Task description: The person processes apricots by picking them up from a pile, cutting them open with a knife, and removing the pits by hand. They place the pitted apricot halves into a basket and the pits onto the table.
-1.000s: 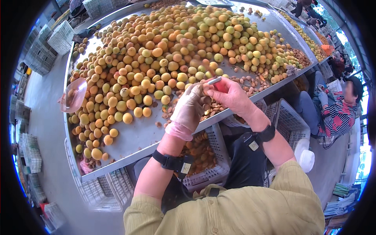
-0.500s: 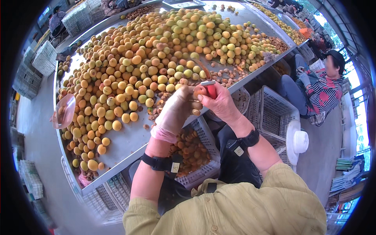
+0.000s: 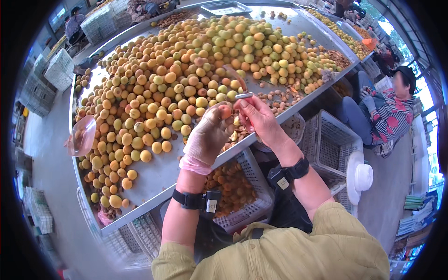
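Observation:
My left hand (image 3: 204,135), in a pale glove with a pink cuff, is closed around an orange apricot (image 3: 226,111). Close beside it my right hand (image 3: 262,122), bare, grips a red-handled knife (image 3: 244,95). The knife's curved brownish blade points up and away from me, and its handle is mostly hidden by my fingers. Both hands meet over the near edge of a metal table (image 3: 156,173). Beyond them lies a big heap of yellow-orange apricots (image 3: 163,77). Pits and scraps (image 3: 280,103) are scattered right of my hands.
Below my hands, a grey plastic crate (image 3: 262,201) holds cut apricots (image 3: 229,184). A clear pink scoop (image 3: 83,135) rests at the table's left edge. To the right are another crate (image 3: 339,142), a white hat (image 3: 360,176) and a seated person (image 3: 389,112).
The whole view has shifted slightly. My hands have turned a little; the apricot now sits up at the left hand's fingertips, and the knife's handle is more hidden behind my right fingers.

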`<state>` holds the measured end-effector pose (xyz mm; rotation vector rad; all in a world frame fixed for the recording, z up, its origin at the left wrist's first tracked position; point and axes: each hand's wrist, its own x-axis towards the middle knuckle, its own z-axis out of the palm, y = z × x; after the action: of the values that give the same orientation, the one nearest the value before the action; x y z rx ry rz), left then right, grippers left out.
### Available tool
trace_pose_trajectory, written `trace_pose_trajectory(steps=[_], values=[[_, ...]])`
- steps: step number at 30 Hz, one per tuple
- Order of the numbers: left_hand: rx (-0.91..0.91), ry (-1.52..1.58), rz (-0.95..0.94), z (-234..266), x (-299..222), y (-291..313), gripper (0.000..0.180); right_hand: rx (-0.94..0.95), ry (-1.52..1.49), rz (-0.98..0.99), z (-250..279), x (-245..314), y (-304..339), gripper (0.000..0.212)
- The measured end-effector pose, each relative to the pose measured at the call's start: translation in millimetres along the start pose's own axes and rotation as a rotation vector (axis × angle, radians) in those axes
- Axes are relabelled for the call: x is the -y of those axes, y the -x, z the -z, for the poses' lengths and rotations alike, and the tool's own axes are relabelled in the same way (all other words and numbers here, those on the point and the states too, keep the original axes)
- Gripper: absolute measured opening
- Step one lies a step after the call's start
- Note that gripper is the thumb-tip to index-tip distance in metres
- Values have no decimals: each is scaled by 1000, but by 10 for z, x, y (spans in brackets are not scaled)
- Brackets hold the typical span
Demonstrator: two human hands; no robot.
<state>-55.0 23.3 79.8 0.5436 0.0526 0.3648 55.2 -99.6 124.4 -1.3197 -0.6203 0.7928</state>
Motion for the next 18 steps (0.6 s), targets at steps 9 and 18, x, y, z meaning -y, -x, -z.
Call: trace_pose_trajectory(steps=[9,18], values=[[-275,-254,-189,43,-216,-184,44,85,232,106,90,-427,-236,23],[-310,-515,-327,67,-205,-205,45,144,496,120,213,-387,-148,30]])
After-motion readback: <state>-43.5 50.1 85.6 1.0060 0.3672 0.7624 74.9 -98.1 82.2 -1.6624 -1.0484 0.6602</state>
